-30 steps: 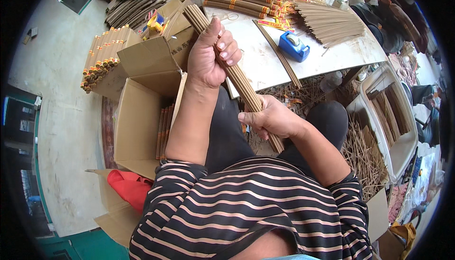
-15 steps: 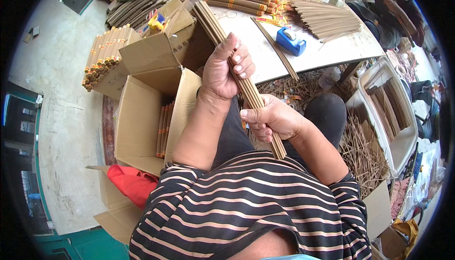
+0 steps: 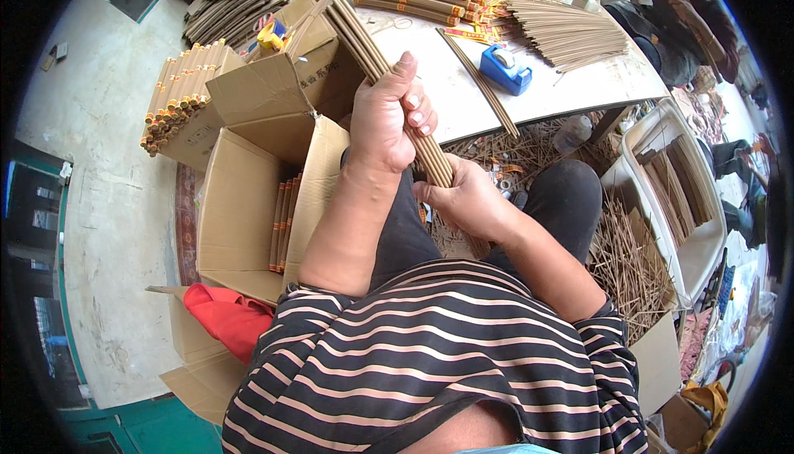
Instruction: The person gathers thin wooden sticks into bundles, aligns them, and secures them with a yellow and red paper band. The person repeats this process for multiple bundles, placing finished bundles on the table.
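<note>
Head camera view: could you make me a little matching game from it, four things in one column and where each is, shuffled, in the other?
Things
1. Stick bundle
2. Tape dispenser
3. Red cloth
4. White bin

Places
A. Next to the left sleeve
B. Held in the left hand and right hand
C. To the right of the right knee
D. On the white table

Pairs: 1-B, 2-D, 3-A, 4-C
</note>
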{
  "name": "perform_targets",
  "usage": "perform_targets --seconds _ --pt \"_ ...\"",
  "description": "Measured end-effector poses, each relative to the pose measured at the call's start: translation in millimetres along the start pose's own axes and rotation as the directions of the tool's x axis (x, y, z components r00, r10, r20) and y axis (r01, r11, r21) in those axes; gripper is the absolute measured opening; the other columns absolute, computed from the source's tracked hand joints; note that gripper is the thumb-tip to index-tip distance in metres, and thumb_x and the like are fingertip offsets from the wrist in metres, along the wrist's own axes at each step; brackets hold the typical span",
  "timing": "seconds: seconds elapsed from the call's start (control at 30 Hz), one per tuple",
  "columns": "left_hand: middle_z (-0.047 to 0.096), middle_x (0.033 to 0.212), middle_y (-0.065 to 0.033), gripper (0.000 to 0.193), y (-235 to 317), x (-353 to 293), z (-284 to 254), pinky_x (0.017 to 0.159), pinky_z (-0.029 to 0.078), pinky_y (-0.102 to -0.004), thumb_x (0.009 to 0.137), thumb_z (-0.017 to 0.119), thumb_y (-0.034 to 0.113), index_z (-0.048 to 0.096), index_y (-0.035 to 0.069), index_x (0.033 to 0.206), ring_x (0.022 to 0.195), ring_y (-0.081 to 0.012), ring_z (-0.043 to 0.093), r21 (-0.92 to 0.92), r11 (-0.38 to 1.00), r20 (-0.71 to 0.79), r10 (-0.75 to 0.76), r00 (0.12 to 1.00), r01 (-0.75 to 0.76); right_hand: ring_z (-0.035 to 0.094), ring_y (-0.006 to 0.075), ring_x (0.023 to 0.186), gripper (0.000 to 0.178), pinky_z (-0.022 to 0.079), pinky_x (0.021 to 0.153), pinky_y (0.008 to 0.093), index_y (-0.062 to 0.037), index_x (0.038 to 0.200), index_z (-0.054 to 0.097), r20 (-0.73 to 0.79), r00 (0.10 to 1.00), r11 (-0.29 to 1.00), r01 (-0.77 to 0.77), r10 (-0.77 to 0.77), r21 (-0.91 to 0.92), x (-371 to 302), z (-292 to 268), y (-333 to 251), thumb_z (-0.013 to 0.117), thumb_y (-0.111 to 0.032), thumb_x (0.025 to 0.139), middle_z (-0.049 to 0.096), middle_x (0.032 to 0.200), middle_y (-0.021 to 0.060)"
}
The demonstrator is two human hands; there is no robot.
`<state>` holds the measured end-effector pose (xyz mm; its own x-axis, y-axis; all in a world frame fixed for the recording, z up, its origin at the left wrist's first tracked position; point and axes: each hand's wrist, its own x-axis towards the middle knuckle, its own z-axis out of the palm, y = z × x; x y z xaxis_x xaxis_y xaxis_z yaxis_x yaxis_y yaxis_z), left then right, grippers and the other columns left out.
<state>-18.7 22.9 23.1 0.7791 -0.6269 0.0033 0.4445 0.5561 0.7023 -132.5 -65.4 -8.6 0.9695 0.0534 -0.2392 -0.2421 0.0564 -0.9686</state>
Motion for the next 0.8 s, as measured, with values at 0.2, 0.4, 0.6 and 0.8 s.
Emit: perform_targets --seconds 0.2,0.4,0.6,0.8 --pt "0.041 0.049 0.0032 0.034 8 9 -11 0.038 0.033 -0.0217 0.088 0.058 0.031 0.046 0.013 0.061 0.039 -0.0078 0.039 -0.173 0.983 0.234 -0.018 0.972 0.060 0.042 0.0093 0.036 0.016 0.033 0.033 0.0239 -0.0045 0.083 0.045 0.282 0.955 0.920 -0.189 0.091 0.342 -1 -6 2 0.060 -0.009 0.083 0.047 0.054 0.0008" --pt "0.041 0.049 0.0035 0.032 -1 7 -2 0.036 0.033 -0.0216 0.087 0.060 0.028 0.047 0.013 0.062 0.039 -0.0069 0.040 0.105 0.992 -0.153 0.084 0.985 -0.068 0.044 0.0090 0.039 0.016 0.036 0.036 0.0232 -0.0022 0.090 0.047 -0.085 0.996 0.993 -0.023 0.014 -0.112 5 4 6 0.058 -0.013 0.084 0.047 0.056 0.0009" --pt "0.044 0.051 0.0034 0.029 -1 9 -12 0.037 0.035 -0.0215 0.087 0.060 0.024 0.047 0.013 0.064 0.039 -0.0072 0.041 -0.116 0.993 0.066 -0.025 0.998 0.033 0.044 0.0098 0.038 0.015 0.036 0.035 0.0244 -0.0014 0.085 0.047 0.264 0.961 0.927 -0.172 0.083 0.334 -4 -8 0 0.057 -0.012 0.083 0.047 0.053 0.0009" --pt "0.047 0.055 0.0023 0.025 -7 6 -21 0.042 0.039 -0.0224 0.087 0.060 0.023 0.048 0.012 0.068 0.044 -0.0083 0.045 -0.079 0.997 -0.010 -0.004 1.000 0.004 0.048 0.0123 0.042 0.018 0.038 0.038 0.0256 0.0004 0.088 0.048 -0.004 0.998 0.997 -0.065 0.065 -0.041 1 -1 8 0.058 -0.013 0.081 0.050 0.056 0.0035"
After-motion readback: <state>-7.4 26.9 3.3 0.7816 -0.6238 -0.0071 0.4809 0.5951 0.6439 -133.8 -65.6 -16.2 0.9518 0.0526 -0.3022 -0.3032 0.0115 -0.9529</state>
